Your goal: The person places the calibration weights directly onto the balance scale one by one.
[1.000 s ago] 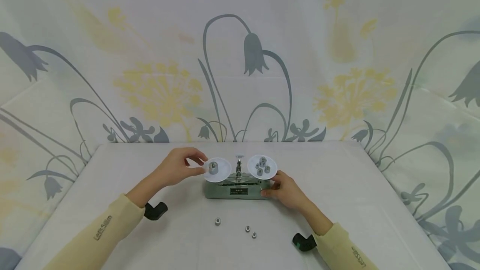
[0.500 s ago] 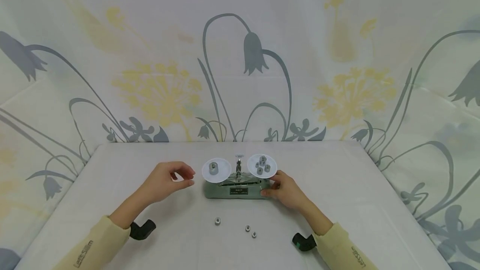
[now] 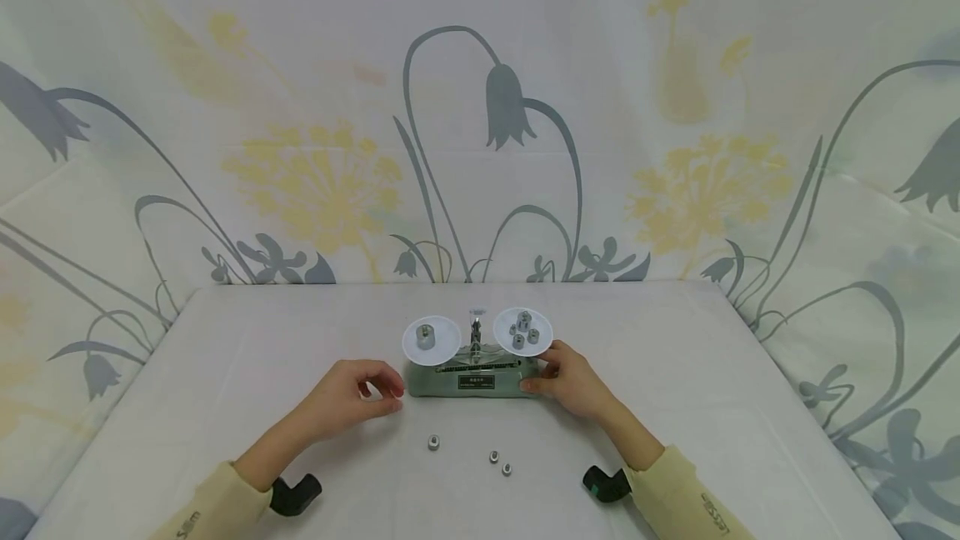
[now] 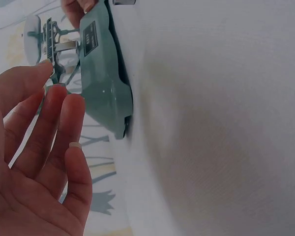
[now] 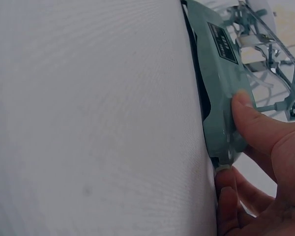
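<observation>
A green balance scale stands at mid-table in the head view, with two white pans above its base. One large metal weight sits on the left pan; several smaller weights stand on the right pan. My right hand grips the base's right end. In the right wrist view the thumb presses its front face and the other fingers are at its end. My left hand holds nothing, fingers loosely bent, just left of the base. The left wrist view shows bare fingers.
Three small metal weights lie on the white tabletop in front of the scale: one at left, a middle one and a right one. Behind the table hangs a flower-patterned cloth. Black camera mounts jut from both wrists.
My left hand has come away from the left pan, first leftward, then down toward the table beside the base. The right hand keeps its grip on the balance scale.
</observation>
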Action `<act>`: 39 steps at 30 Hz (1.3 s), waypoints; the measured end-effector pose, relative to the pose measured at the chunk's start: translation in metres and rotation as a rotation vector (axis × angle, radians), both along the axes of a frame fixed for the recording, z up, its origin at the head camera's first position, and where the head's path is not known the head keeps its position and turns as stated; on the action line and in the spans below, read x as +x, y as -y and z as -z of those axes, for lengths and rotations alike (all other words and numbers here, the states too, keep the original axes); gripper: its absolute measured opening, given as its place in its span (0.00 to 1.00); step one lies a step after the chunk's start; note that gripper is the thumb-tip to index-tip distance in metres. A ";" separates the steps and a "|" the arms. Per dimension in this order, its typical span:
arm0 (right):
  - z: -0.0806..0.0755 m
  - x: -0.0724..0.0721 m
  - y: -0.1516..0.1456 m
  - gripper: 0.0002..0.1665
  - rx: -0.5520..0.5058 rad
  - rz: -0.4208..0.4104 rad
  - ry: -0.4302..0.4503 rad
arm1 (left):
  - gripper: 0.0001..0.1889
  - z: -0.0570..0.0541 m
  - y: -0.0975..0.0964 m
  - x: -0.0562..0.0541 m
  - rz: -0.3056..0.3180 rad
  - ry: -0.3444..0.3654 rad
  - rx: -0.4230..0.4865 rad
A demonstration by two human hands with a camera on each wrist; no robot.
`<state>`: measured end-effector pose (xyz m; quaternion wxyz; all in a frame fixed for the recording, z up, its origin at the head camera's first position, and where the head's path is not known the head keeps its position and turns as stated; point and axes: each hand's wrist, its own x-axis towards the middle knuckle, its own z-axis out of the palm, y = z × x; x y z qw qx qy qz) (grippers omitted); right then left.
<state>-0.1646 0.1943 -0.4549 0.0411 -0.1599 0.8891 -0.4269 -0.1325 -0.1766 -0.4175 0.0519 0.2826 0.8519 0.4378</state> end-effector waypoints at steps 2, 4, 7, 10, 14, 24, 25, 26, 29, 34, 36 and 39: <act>0.000 0.000 0.000 0.29 -0.002 -0.001 -0.003 | 0.07 0.004 -0.002 0.001 0.016 0.009 0.011; 0.000 0.000 0.000 0.29 -0.003 -0.002 -0.009 | 0.07 0.008 -0.005 0.001 0.030 0.019 0.019; 0.000 0.000 0.000 0.29 0.003 -0.002 -0.015 | 0.07 0.012 -0.010 0.002 0.050 0.030 0.034; 0.000 0.000 0.000 0.29 0.007 -0.002 -0.014 | 0.07 0.016 -0.015 0.005 0.069 0.050 0.049; 0.001 0.000 0.000 0.30 0.005 0.001 -0.008 | 0.08 0.020 -0.021 0.009 0.092 0.092 0.071; 0.002 0.000 0.000 0.29 -0.004 0.000 -0.010 | 0.10 0.025 -0.033 0.015 0.135 0.149 0.054; 0.001 0.000 0.000 0.29 -0.004 0.001 -0.010 | 0.10 0.025 -0.034 0.016 0.141 0.157 0.048; 0.001 0.000 0.000 0.29 -0.004 0.001 -0.011 | 0.10 0.025 -0.035 0.016 0.146 0.163 0.039; 0.001 0.000 0.000 0.29 -0.001 0.004 -0.013 | 0.10 0.024 -0.037 0.016 0.166 0.176 0.017; 0.001 0.001 0.000 0.29 -0.001 0.005 -0.012 | 0.10 0.023 -0.039 0.016 0.184 0.192 -0.004; 0.001 0.001 0.000 0.29 -0.003 0.004 -0.011 | 0.10 0.023 -0.040 0.016 0.186 0.194 -0.006; 0.001 0.001 0.000 0.29 -0.008 0.000 -0.013 | 0.10 0.024 -0.040 0.016 0.193 0.191 -0.009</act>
